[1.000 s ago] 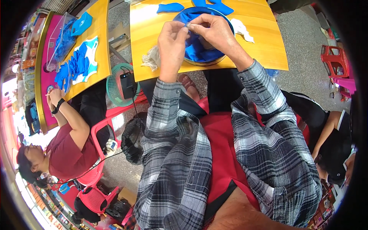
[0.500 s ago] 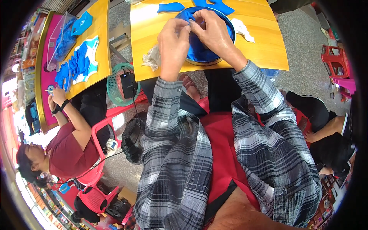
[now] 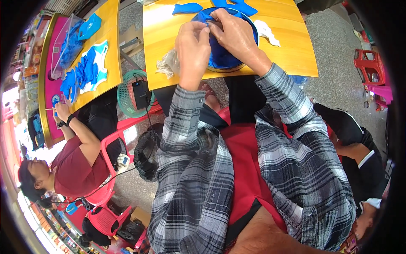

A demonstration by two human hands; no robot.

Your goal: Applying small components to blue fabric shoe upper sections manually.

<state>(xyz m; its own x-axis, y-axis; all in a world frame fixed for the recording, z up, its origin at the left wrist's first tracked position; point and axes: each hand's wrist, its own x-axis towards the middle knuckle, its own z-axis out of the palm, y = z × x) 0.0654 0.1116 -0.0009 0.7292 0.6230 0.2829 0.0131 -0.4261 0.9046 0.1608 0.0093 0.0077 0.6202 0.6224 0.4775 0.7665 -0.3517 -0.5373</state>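
Note:
Both my hands are above a round, dark-rimmed container [image 3: 230, 69] on the yellow table, which holds shiny blue fabric pieces [image 3: 222, 57]. My left hand [image 3: 193, 51] has thumb and forefinger pinched on the edge of a blue fabric piece [image 3: 204, 17]. Close beside it, my right hand [image 3: 239, 36] is pinching the same piece with bent fingers. Their fingertips nearly meet, and any small detail between them is hidden. Beyond the container lie flat blue fabric shapes [image 3: 187, 8]. A crumpled whitish cloth [image 3: 167, 65] is left of my left wrist, and a white one [image 3: 266, 33] is right of the container.
At left, a co-worker [image 3: 76, 169] sits at another table with blue pieces [image 3: 86, 70], a clear bin [image 3: 67, 46] and a blue basket [image 3: 90, 26]. A green basket [image 3: 127, 101] stands between the tables. Another person [image 3: 355, 148] is close at my right; red stools [image 3: 368, 67] stand beyond.
My hands stay at the fabric, with the right hand shifted slightly left and up. The person at right has changed posture, and the left co-worker's hands have moved a little.

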